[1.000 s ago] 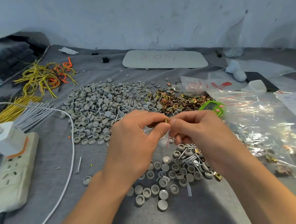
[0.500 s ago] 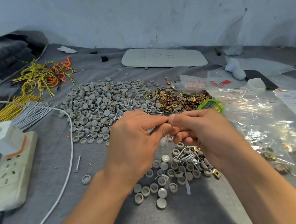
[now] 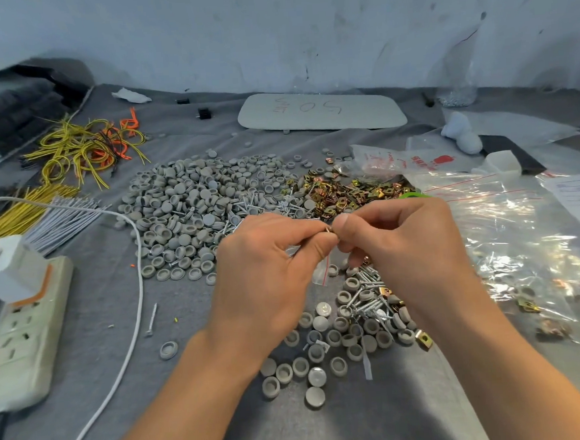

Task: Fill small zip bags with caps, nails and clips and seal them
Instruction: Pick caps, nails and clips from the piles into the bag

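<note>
The left hand (image 3: 268,276) and right hand (image 3: 407,246) meet fingertip to fingertip. The left pinches the mouth of a small zip bag (image 3: 320,269) hanging below, and the right pinches a brass clip (image 3: 329,230) at that opening. Half a second ago the clip was hidden between the fingers. Now it shows again, so it is probably not yet inside and sealing must wait. The hands work just nearer than the heap of grey caps (image 3: 195,206). The clip pile (image 3: 348,190) lies right of that heap, and a small cluster of caps and screws (image 3: 360,314) lies nearer still.
</note>
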The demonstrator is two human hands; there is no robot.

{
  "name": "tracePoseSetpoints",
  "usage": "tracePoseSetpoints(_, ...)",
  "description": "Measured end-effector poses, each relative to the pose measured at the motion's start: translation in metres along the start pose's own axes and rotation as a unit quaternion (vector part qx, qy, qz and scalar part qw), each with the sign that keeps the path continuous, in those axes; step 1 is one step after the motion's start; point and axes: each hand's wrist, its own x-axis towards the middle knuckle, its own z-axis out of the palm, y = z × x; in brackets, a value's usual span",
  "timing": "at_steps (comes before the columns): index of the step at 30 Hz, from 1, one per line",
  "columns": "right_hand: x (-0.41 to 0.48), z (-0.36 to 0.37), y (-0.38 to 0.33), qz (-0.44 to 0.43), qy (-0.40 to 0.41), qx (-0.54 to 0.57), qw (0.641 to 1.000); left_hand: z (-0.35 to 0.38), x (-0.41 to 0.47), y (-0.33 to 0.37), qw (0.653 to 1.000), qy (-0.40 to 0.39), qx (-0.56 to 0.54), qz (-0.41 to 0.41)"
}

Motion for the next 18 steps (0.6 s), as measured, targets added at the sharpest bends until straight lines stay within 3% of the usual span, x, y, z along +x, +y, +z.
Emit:
tracePoseSetpoints(4,0.000,-0.004,0.000,0.020,-0.082,0.036,0.996,-0.005,0.003,0.001,0.995,-0.012,-0.051,-0.088)
tracePoseSetpoints(11,0.000,-0.015,0.002,0.011,-0.121,0.044,0.992,-0.007,0.008,0.004,0.976,-0.075,-0.134,-0.156)
tracePoseSetpoints(18,0.001,-0.017,0.001,-0.014,-0.145,0.084,0.986,-0.015,0.011,0.003,0.910,-0.143,-0.308,-0.237)
